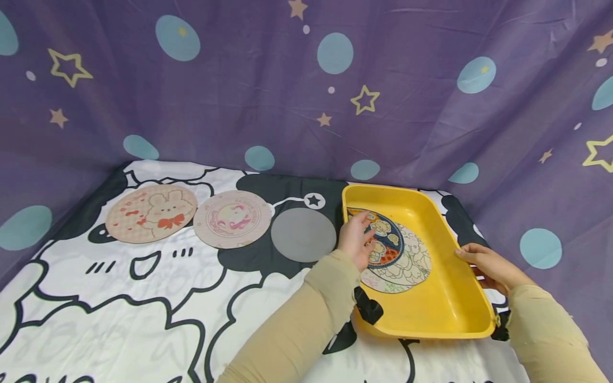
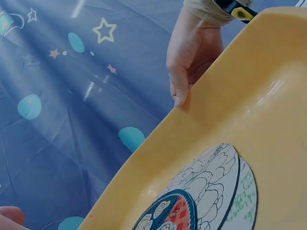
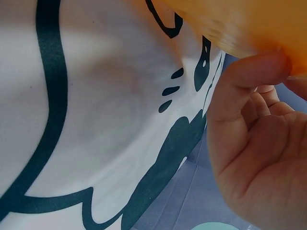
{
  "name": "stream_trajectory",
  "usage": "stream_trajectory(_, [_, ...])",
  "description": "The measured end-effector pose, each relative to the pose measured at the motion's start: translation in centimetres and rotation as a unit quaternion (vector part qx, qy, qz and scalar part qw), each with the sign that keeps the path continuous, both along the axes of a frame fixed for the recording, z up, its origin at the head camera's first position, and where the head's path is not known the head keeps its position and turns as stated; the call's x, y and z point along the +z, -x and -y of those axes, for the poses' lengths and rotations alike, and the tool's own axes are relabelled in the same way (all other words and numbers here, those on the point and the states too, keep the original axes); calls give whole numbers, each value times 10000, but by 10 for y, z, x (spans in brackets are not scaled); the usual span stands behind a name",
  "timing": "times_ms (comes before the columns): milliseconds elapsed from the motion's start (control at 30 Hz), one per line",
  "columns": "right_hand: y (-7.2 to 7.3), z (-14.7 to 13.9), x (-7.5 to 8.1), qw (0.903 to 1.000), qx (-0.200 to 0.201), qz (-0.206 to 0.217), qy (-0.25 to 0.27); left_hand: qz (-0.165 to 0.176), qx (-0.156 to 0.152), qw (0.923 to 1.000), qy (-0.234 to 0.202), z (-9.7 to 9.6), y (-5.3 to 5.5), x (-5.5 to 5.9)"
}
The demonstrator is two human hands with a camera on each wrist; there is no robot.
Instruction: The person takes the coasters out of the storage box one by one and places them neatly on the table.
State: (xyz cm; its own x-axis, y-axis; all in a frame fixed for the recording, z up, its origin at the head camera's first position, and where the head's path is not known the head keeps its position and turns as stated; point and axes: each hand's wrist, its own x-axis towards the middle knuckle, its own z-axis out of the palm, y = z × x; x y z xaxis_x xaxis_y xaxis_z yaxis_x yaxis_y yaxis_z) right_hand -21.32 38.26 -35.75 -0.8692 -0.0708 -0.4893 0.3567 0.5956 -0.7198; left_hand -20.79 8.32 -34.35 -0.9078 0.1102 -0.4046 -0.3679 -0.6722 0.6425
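A yellow plastic tray (image 1: 426, 314) sits at the table's right side, its right rim gripped by my right hand (image 1: 493, 266) between thumb and fingers. In the right wrist view, that hand (image 3: 259, 134) pinches the tray's edge (image 3: 240, 28). My left hand (image 1: 355, 239) is over the tray's left side, fingers spread and loosely bent, near a blue-and-red round mat (image 1: 392, 242) with cartoon figures. Beneath this mat lie a white mat with black line drawings (image 1: 416, 258) and one with green writing (image 2: 247, 199). Whether the left fingers touch a mat cannot be made out.
Left of the tray, three round mats lie in a row on the black-and-white cloth (image 1: 191, 330): a grey one (image 1: 304, 234), a pink one (image 1: 232, 219) and one with a bunny (image 1: 150, 214). A purple curtain (image 1: 268, 80) hangs behind the table.
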Motion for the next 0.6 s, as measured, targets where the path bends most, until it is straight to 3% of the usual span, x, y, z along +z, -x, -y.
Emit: stream_trajectory(600, [-1,1,0,10000,-23,-25,-24,227,-54,9984,519,-11,-3,-7])
